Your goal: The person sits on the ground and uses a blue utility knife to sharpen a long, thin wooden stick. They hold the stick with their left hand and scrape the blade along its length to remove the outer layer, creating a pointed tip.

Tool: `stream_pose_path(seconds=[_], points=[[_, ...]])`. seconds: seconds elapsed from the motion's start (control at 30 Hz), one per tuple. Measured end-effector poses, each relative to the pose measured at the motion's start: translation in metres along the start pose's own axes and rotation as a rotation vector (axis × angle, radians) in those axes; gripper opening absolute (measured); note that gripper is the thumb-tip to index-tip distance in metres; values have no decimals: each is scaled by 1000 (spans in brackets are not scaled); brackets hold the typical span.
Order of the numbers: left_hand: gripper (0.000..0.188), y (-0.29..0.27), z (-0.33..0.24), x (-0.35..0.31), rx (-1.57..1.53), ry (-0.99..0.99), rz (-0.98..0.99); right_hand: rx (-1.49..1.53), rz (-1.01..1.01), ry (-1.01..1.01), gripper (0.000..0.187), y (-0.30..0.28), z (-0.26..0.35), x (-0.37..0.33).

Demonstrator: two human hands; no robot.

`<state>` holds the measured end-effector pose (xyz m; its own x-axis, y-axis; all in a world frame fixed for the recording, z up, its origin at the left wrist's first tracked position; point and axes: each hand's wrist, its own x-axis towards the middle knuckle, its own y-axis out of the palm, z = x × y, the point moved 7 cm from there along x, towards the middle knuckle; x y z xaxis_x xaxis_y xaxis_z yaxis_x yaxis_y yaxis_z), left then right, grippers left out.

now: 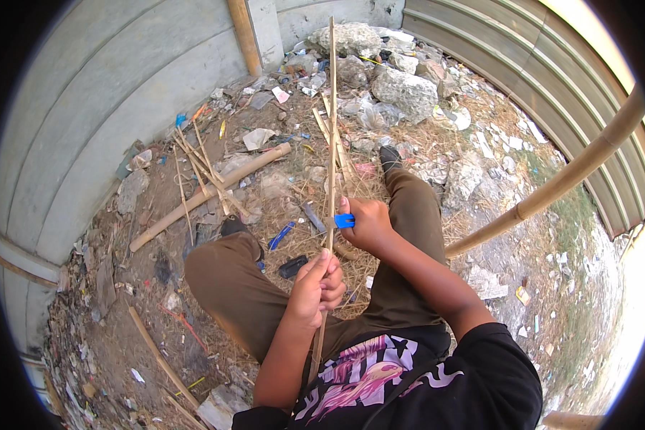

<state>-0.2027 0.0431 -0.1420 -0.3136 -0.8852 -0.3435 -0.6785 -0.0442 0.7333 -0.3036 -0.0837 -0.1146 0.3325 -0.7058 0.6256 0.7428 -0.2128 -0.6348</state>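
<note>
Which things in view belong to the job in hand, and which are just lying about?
In the job:
bamboo strip, in the left hand
blue-handled blade, in the right hand

Apparently just lying about:
large pale rock
white scrap

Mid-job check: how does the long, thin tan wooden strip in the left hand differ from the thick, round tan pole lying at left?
The strip is slender; the pole is much stouter. The left hand grips the strip, while the pole lies on the littered ground, touched by neither hand. In the picture, the strip runs nearly straight up; the pole slants up to the right. Both are long, tan and fairly straight.
</note>
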Motion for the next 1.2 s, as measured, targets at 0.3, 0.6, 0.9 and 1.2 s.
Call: stream_pose_path(seconds=[0.3,0.6,0.9,1.2], points=[[32,5,6,-2,27,-22,-23,-138,-84,152,39,-8,-31,16],[32,12,44,0,159,-115,-38,-219,-64,675,39,-38,-131,54],[17,0,6,-4,229,1,-253,241,286,537,51,-11,-71,24],[8,19,-18,4,385,100,-116,1322,240,832,36,-16,4,-18]])
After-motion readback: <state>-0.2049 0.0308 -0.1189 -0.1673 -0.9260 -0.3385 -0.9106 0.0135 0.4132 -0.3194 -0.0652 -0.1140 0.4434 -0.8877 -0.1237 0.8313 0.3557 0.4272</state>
